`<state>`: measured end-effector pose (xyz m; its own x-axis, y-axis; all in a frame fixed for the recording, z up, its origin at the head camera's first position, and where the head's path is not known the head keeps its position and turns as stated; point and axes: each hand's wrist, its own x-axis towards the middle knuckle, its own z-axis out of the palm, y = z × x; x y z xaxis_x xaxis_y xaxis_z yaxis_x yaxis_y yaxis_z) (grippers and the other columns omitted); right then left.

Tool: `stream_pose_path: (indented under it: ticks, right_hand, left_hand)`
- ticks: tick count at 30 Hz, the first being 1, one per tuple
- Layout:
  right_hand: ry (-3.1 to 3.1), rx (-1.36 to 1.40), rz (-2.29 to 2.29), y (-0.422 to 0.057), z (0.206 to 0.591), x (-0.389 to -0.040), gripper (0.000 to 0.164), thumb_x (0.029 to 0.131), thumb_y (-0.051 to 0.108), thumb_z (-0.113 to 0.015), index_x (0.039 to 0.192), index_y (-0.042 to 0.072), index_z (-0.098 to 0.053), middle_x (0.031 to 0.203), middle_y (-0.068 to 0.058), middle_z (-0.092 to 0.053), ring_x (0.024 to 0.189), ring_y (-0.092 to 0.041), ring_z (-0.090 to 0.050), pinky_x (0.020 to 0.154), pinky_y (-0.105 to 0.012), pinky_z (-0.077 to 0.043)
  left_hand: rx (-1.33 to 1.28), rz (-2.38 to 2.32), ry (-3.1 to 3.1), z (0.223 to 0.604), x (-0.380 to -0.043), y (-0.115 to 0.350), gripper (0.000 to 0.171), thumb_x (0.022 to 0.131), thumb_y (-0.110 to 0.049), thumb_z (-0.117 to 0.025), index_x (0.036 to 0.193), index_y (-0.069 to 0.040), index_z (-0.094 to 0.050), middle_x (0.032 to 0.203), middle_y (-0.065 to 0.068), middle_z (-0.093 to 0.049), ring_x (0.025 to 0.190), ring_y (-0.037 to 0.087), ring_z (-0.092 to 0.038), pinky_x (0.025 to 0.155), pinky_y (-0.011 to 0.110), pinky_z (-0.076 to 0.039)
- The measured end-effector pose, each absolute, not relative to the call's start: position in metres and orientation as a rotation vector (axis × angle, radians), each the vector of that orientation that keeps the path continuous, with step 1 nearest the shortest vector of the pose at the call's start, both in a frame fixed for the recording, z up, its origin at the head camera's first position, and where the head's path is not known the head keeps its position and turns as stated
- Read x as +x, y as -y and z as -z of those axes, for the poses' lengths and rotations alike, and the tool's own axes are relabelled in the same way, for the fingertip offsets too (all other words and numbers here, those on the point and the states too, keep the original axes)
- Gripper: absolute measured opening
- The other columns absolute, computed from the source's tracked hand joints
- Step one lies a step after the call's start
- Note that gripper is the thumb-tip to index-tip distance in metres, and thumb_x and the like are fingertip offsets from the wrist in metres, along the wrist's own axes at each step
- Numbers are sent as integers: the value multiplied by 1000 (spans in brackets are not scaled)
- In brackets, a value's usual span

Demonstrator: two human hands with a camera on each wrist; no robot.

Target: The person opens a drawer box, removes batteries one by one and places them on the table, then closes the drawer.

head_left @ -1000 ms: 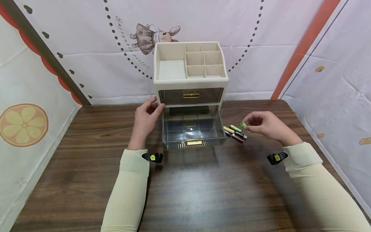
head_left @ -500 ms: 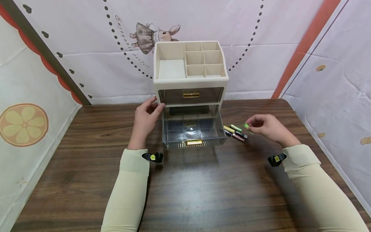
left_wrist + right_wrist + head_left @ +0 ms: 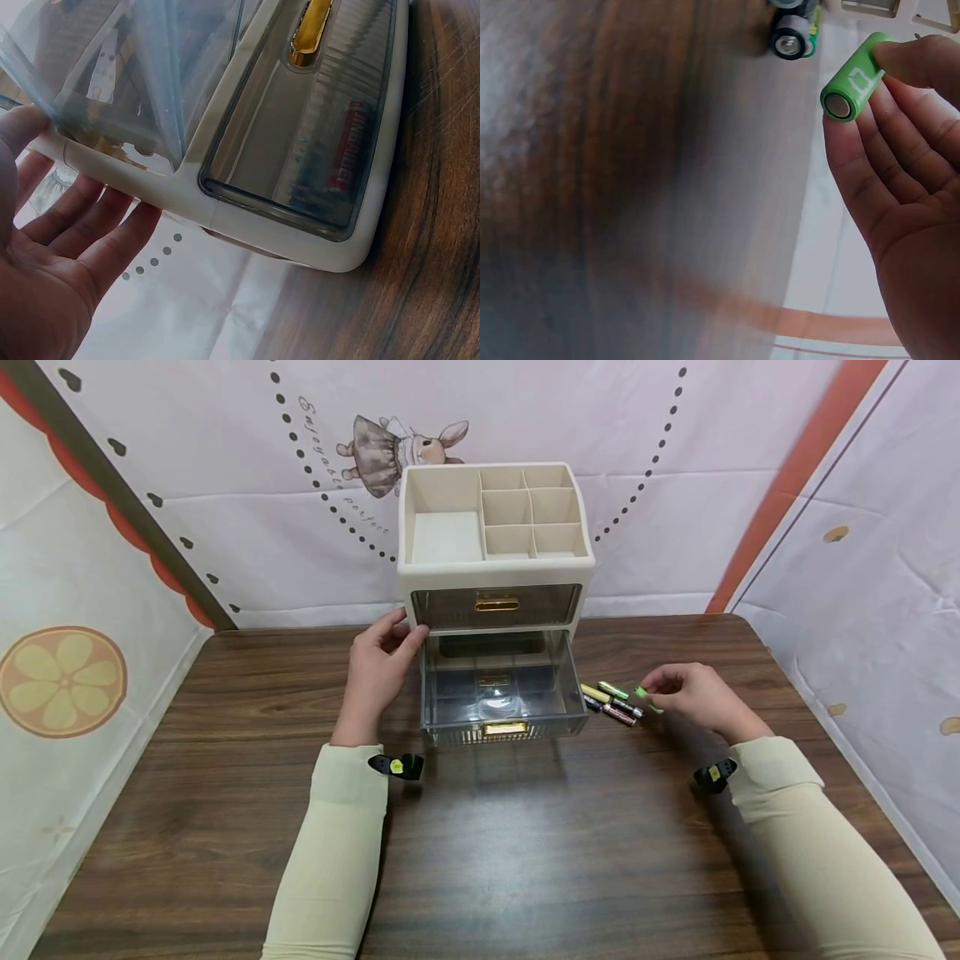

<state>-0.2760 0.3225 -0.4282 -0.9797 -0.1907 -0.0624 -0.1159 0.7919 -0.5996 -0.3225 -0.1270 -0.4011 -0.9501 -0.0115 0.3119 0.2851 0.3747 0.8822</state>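
Observation:
My right hand (image 3: 693, 695) pinches a green battery (image 3: 853, 82) between thumb and fingers, with its flat metal end towards the right wrist camera. Just left of it, several batteries (image 3: 597, 694) in green, yellow and dark colours lie in a cluster on the table. A cream drawer organizer (image 3: 495, 575) stands at the back, and its clear lower drawer (image 3: 504, 730) is pulled out. At the organizer's left side, my left hand (image 3: 377, 672) rests with its thumb on the front edge. Its fingers (image 3: 124, 244) lie lightly bent along the side wall.
Divided compartments (image 3: 506, 510) form the organizer's top, above a closed tinted drawer (image 3: 497, 606) with a gold handle. The dark wooden table (image 3: 495, 860) reaches a printed cloth (image 3: 315, 585) at the back and sides.
My right hand has moved slightly right and towards the front with the green battery, away from the cluster. My left hand has stayed against the organizer.

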Motion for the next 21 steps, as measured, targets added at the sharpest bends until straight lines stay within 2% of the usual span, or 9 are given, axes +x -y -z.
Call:
stream_pose_path:
  ticks: [21]
  right_hand:
    - [-2851,-302,778,-323,440,-287,14,91,10,-63,103,7,-71,95,-8,-70,85,-19,-61,71,-34,-49]
  left_hand:
    - [-252,1602,2377,404,-325,128,55,89,-48,-66,136,-20,-58,113,13,-67,104,22,-63,90,39,-50]
